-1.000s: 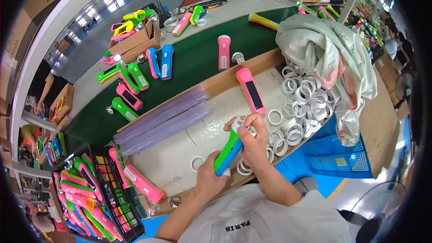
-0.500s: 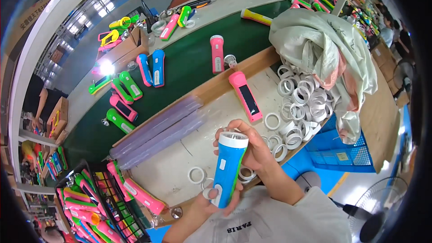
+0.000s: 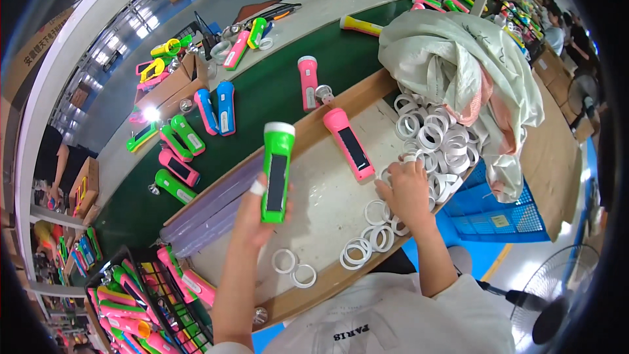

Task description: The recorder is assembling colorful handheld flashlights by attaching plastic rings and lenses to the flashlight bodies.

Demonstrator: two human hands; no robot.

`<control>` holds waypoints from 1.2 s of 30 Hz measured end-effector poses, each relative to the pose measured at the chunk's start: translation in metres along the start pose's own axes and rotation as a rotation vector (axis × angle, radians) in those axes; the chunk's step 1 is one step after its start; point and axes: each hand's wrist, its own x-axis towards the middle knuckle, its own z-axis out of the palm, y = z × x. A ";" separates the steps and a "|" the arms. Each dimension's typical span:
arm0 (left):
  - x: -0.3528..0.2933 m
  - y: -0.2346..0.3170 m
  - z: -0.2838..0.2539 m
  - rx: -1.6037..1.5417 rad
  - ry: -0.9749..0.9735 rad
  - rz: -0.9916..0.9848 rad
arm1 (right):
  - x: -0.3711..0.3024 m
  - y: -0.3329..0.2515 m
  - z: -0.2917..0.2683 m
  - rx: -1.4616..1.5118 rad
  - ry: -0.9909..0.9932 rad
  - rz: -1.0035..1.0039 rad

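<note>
Blue flashlight's gone now; left hand (image 3: 252,213) grips a green flashlight (image 3: 276,170) instead, right hand (image 3: 407,191) spread loosely open over white rings (image 3: 429,137).

pink flashlight (image 3: 348,143), crumpled cloth (image 3: 458,59), blue crate (image 3: 498,213).

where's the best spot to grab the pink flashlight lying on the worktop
Grip the pink flashlight across the middle of its long body, coming from above, fingers on its two narrow sides. It lies flat with the dark panel facing up, free of the white rings, and the right hand is the nearer one.
</note>
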 end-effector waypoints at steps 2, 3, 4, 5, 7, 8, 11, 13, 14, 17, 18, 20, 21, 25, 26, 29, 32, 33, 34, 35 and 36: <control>0.037 0.029 0.004 0.105 0.084 0.089 | -0.002 0.007 0.009 -0.034 0.017 -0.014; 0.057 0.039 0.002 0.198 0.179 0.137 | -0.001 0.006 0.013 -0.067 -0.031 -0.029; 0.077 0.049 -0.005 0.362 0.172 0.251 | 0.000 0.006 0.015 -0.101 -0.080 -0.043; 0.091 0.049 -0.009 0.788 0.357 0.560 | 0.003 0.004 0.017 -0.126 -0.093 -0.072; 0.093 0.046 0.012 1.456 0.505 1.109 | 0.004 0.009 0.015 -0.091 -0.116 -0.076; 0.083 0.043 0.028 1.633 0.357 1.027 | 0.004 0.014 0.013 -0.054 -0.141 -0.083; 0.058 0.013 0.040 2.004 -0.023 0.875 | 0.006 -0.003 -0.012 0.368 -0.020 -0.104; 0.058 -0.010 0.030 2.091 -0.083 0.926 | 0.010 -0.024 -0.029 0.690 -0.036 -0.082; 0.061 -0.014 0.023 2.092 -0.077 0.918 | 0.015 -0.033 -0.031 0.714 -0.020 -0.163; 0.065 -0.013 0.020 2.036 -0.184 0.703 | 0.027 -0.052 -0.019 0.711 -0.007 -0.269; 0.065 -0.012 0.020 1.980 -0.192 0.742 | 0.032 -0.059 -0.016 0.656 0.017 -0.272; 0.062 -0.006 0.017 1.928 -0.190 0.778 | 0.040 -0.066 -0.003 0.532 0.098 -0.325; 0.056 -0.002 0.017 1.815 -0.128 0.790 | 0.042 -0.068 0.001 0.530 0.097 -0.322; 0.049 0.014 0.026 1.673 -0.101 0.858 | 0.050 -0.063 0.018 1.718 -0.458 0.366; 0.054 0.006 0.025 1.772 -0.150 0.857 | 0.050 -0.059 0.020 2.028 -0.492 0.488; 0.071 -0.011 0.014 2.037 -0.157 0.825 | 0.055 -0.058 0.026 2.154 -0.534 0.458; 0.075 -0.002 0.024 2.249 -0.232 0.685 | 0.053 -0.055 0.033 2.215 -0.547 0.527; 0.070 0.006 0.030 2.249 -0.233 0.685 | 0.053 -0.054 0.034 2.234 -0.537 0.517; 0.068 0.014 0.034 2.013 -0.143 0.732 | 0.054 -0.051 0.037 2.250 -0.516 0.509; 0.068 0.020 0.035 1.776 -0.059 0.765 | 0.055 -0.050 0.038 2.249 -0.506 0.514; 0.064 0.027 0.035 1.519 0.044 0.785 | 0.055 -0.054 0.037 2.176 -0.469 0.580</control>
